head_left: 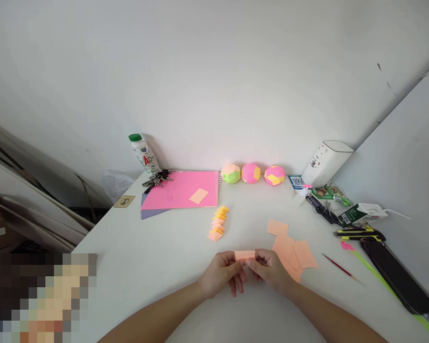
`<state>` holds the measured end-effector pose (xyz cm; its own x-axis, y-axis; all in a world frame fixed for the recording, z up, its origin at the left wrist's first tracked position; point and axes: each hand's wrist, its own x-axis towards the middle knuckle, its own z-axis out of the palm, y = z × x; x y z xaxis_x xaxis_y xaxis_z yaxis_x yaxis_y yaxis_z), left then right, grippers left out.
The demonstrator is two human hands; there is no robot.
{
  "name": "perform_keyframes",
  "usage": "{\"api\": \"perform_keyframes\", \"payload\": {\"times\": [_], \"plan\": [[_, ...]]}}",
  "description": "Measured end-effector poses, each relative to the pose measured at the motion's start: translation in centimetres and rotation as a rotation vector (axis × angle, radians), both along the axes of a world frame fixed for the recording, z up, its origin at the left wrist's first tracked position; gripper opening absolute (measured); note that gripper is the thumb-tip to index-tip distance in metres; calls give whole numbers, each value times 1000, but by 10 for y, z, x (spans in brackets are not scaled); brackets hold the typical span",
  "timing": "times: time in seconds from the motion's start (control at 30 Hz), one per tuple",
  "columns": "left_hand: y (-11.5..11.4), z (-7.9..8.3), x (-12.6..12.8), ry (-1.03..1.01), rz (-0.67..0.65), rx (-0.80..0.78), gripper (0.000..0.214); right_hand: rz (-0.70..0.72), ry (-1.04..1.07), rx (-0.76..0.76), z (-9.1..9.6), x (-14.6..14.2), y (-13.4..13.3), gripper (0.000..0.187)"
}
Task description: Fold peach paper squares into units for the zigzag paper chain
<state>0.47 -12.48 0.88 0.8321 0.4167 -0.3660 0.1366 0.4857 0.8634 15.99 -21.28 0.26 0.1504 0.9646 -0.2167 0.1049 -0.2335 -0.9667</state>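
My left hand [223, 272] and my right hand [270, 269] meet above the white table [157, 252], near its front edge. Both pinch one small folded peach paper strip [245, 255], one hand at each end. Just right of my right hand lie several loose peach paper squares [289, 243]. Beyond my hands a short row of folded orange and peach paper units [218, 222] lies on the table.
At the back stand three paper balls [250, 173], a pink sheet [181, 189] with a peach square on it, keys [158, 178] and a green-capped bottle [144, 155]. On the right are a white container [325, 162], a utility knife [359, 234], a black phone [396, 276] and a thin red stick [338, 267].
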Motion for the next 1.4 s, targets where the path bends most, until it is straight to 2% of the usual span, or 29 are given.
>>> {"api": "perform_keyframes", "payload": {"times": [0.43, 0.63, 0.83, 1.0, 1.13, 1.23, 1.4], "plan": [[-4, -2, 1, 15, -11, 75, 37, 11, -8, 19, 0, -2, -1, 30], [-7, -5, 1, 14, 9, 100, 39, 135, 109, 81, 13, -10, 1, 19], [-14, -13, 2, 57, 51, 185, 36, 14, -69, 50, 3, -7, 0, 12], [-22, -18, 2, 32, 77, 319, 32, 13, -159, 59, -4, -6, 1, 9], [-21, -19, 2, 18, 39, 312, 32, 38, -220, 102, -7, -3, 0, 11], [-17, -19, 2, 14, 51, 244, 33, 62, -143, 92, -8, 3, 0, 9], [-10, -18, 4, -12, 148, 145, 36, 59, 180, 100, -3, 11, 1, 12]]}}
